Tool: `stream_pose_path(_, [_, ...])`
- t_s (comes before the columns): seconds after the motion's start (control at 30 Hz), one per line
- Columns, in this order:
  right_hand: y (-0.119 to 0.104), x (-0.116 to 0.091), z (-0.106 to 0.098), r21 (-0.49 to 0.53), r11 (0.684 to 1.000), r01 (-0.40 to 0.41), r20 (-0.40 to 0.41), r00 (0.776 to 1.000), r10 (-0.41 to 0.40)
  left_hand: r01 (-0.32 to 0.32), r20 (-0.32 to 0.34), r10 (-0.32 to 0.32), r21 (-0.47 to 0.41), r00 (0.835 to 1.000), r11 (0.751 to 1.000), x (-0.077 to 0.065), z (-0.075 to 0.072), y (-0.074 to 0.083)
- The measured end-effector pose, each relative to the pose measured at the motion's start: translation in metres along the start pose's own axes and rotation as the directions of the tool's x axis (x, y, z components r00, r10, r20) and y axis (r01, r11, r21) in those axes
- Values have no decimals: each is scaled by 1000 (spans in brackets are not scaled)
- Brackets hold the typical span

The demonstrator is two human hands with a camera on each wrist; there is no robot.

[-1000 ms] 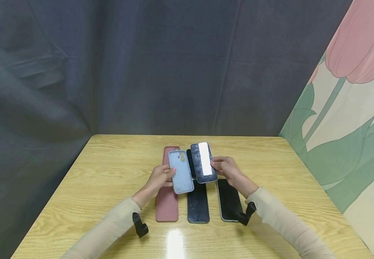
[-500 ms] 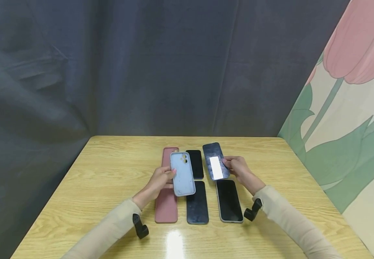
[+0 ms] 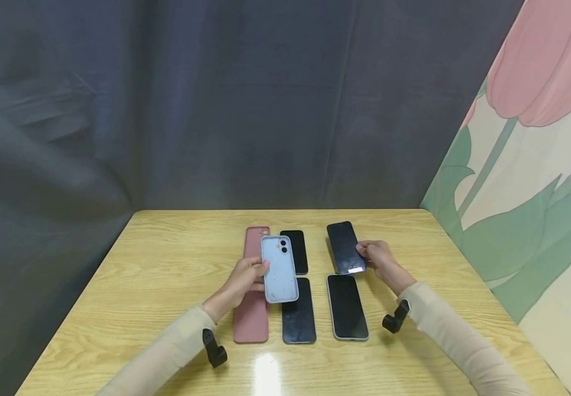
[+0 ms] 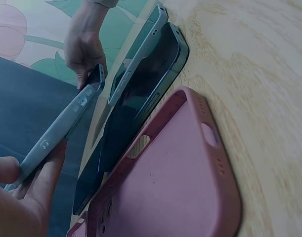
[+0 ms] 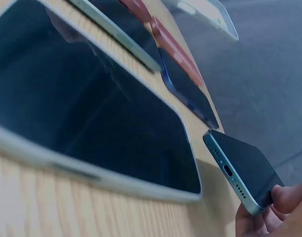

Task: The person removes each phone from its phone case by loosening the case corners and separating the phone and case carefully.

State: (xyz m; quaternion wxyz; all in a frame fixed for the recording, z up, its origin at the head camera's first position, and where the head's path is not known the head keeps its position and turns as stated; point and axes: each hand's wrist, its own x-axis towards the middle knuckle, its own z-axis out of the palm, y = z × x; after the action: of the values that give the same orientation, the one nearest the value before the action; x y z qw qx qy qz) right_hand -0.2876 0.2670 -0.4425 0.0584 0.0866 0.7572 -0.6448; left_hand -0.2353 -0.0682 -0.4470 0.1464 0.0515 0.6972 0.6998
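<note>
My left hand [image 3: 239, 278] pinches a light blue phone case [image 3: 279, 275] by its left edge, raised over the table, with no phone in it. Dark shows through its camera holes. At the right, my right hand [image 3: 381, 261] grips a dark smartphone [image 3: 343, 247] by its right edge, screen up and tilted. The right wrist view shows that phone's port end [image 5: 228, 171] and my thumb on the screen side. Beneath the left hand lie a front pink phone case [image 3: 251, 324] and a rear pink phone case [image 3: 254, 242], partly hidden.
Between the hands, a rear dark phone [image 3: 295, 250] and a front dark phone [image 3: 299, 324] lie on the wooden table [image 3: 166, 247]. A phone in a pale case [image 3: 347, 308] lies front right. A dark curtain [image 3: 236, 110] hangs behind the table.
My right hand has carried the dark smartphone rightward, away from the blue case, and lowered it towards the table behind the pale-cased phone. The left hand keeps its hold, shifting only slightly.
</note>
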Motion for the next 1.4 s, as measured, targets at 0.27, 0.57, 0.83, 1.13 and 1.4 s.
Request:
stream_pose_path(0.27, [7, 8, -17, -1, 1000, -22, -39, 999, 22, -1, -19, 2, 15, 1000, 1000, 3, 1, -4])
stream_pose_path(0.57, [13, 14, -30, -28, 998, -53, -101, 994, 50, 0, -9, 0, 12, 1000, 1000, 2, 0, -4])
stream_pose_path(0.83, [18, 19, -40, -21, 998, -67, -114, 991, 64, 6, 9, -6, 11, 1000, 1000, 1, -1, -2])
stream_pose_path(1.13, [14, 20, -41, -21, 995, -94, -119, 989, 91, 5, 31, -6, 29, 999, 1000, -14, 5, 17])
stream_pose_path(1.4, [16, 24, -44, -224, 973, -61, -151, 988, 27, 8, 34, -9, 16, 999, 1000, -15, 5, 18])
